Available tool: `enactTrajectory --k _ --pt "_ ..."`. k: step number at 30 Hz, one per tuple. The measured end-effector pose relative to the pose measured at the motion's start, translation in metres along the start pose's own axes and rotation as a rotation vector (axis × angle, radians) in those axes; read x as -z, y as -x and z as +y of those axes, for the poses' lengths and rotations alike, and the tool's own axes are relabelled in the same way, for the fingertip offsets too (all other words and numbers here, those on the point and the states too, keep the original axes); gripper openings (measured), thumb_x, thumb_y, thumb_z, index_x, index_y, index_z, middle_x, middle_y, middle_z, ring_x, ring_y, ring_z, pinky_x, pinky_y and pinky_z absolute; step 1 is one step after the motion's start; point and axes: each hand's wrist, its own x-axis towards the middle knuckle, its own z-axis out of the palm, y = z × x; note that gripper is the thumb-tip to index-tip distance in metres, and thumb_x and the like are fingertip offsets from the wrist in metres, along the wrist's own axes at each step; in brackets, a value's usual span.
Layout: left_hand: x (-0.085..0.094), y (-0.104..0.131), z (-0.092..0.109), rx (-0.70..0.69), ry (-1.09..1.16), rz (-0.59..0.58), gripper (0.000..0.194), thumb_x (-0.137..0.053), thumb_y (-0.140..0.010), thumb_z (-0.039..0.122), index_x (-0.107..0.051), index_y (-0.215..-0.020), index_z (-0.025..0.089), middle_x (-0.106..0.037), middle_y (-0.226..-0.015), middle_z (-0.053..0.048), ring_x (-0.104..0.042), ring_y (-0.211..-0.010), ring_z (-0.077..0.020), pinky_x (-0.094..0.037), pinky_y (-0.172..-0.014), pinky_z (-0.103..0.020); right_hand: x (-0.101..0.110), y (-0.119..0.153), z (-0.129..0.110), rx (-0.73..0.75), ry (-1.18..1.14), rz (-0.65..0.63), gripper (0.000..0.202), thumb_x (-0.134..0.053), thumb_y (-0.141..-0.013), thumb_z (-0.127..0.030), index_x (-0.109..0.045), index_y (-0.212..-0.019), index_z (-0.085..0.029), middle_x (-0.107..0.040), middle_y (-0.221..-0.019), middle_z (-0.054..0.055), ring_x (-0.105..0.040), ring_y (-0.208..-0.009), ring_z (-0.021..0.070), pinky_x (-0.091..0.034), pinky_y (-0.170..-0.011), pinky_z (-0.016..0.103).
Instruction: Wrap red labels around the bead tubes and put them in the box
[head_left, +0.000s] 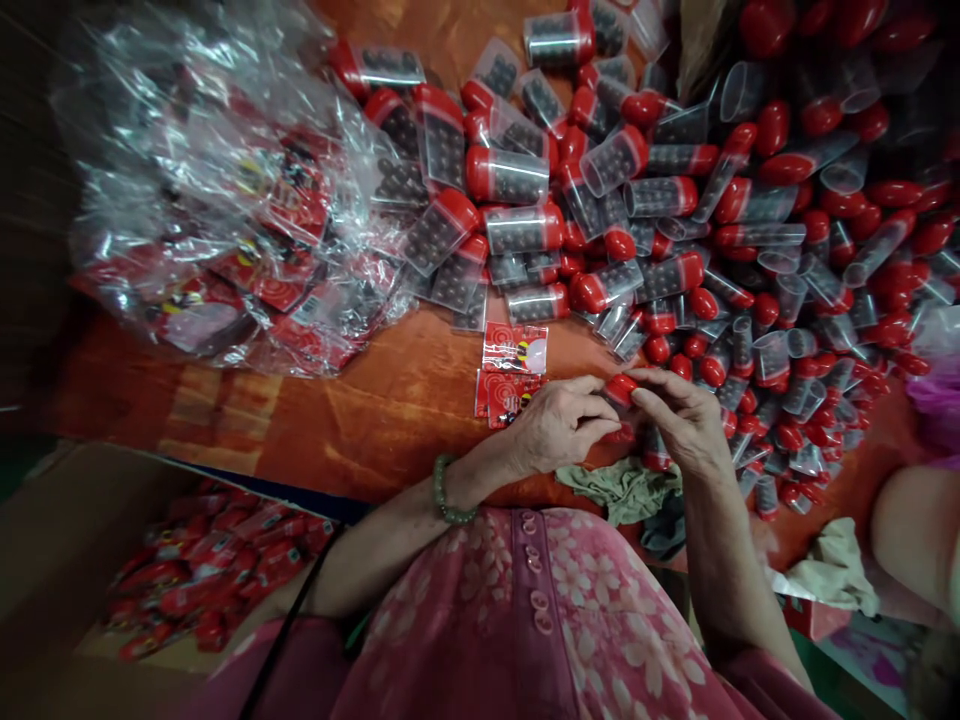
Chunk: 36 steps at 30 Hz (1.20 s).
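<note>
"Head view: what are the fingers doing?"
"Left hand (559, 425) and right hand (688, 422) both pinch a red-capped container (621, 387), just on the near side of the heap (667, 205)."
"And around that heap?"
"Plastic bag (225, 200) to its left; red cards (514, 348) and green cloth (619, 488) by its near edge."

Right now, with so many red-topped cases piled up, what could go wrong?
The red-topped item between the left hand and right hand might slip from their fingers. The loose pile of cases could slide if bumped. The left hand might nudge the red packets beside it.
</note>
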Motion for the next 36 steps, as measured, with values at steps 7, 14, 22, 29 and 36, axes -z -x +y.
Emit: enactTrajectory --k 7,14,22,29,36 --pt "0.010 -0.001 0.013 0.179 0.294 0.013 0.011 -0.069 -0.086 0.019 -0.076 -0.080 0.014 -0.074 -0.085 -0.007 -0.070 -0.078 -0.0136 -0.056 -0.075 -0.025 -0.013 0.014 -0.004 -0.047 -0.130 -0.016 0.036 -0.078 -0.080 -0.047 -0.073 -0.110 -0.028 -0.078 -0.105 0.003 -0.075 -0.092 0.0227 -0.062 -0.084 0.038" --pt "0.015 -0.005 0.023 0.209 0.322 0.035 0.011 -0.069 -0.085 0.021 -0.076 -0.081 0.015 -0.076 -0.094 -0.009 -0.072 -0.085 -0.0155 -0.057 -0.078 -0.026 -0.037 0.021 0.009 -0.063 -0.333 0.062 0.036 -0.078 -0.077 -0.052 -0.074 -0.104 -0.028 -0.079 -0.103 0.002 -0.074 -0.096 0.0242 -0.060 -0.093 0.041" --pt "0.016 -0.001 0.027 0.196 0.251 0.028 0.011 -0.068 -0.086 0.022 -0.076 -0.083 0.014 -0.076 -0.094 -0.009 -0.072 -0.086 -0.0157 -0.057 -0.079 -0.025 -0.038 0.022 0.004 -0.006 -0.289 0.042 0.042 -0.073 -0.083 -0.052 -0.069 -0.117 -0.029 -0.076 -0.116 0.005 -0.072 -0.105 0.0252 -0.058 -0.097 0.042" --pt "0.014 -0.002 0.029 0.094 0.120 0.032 0.009 -0.067 -0.087 0.017 -0.075 -0.082 0.014 -0.076 -0.093 -0.008 -0.071 -0.083 -0.0147 -0.058 -0.077 -0.026 -0.033 0.022 -0.003 0.147 -0.156 0.073 0.037 -0.072 -0.087 -0.041 -0.066 -0.121 -0.030 -0.072 -0.119 0.005 -0.070 -0.107 0.0227 -0.057 -0.099 0.040" --pt "0.003 0.003 0.011 -0.181 -0.326 0.089 0.015 -0.061 -0.091 0.013 -0.074 -0.083 0.013 -0.075 -0.104 -0.011 -0.066 -0.096 -0.0211 -0.059 -0.085 -0.037 -0.023 0.018 0.001 0.468 0.264 0.096 0.022 -0.068 -0.090 -0.024 -0.072 -0.110 -0.030 -0.076 -0.102 0.005 -0.071 -0.095 0.0231 -0.059 -0.088 0.041"
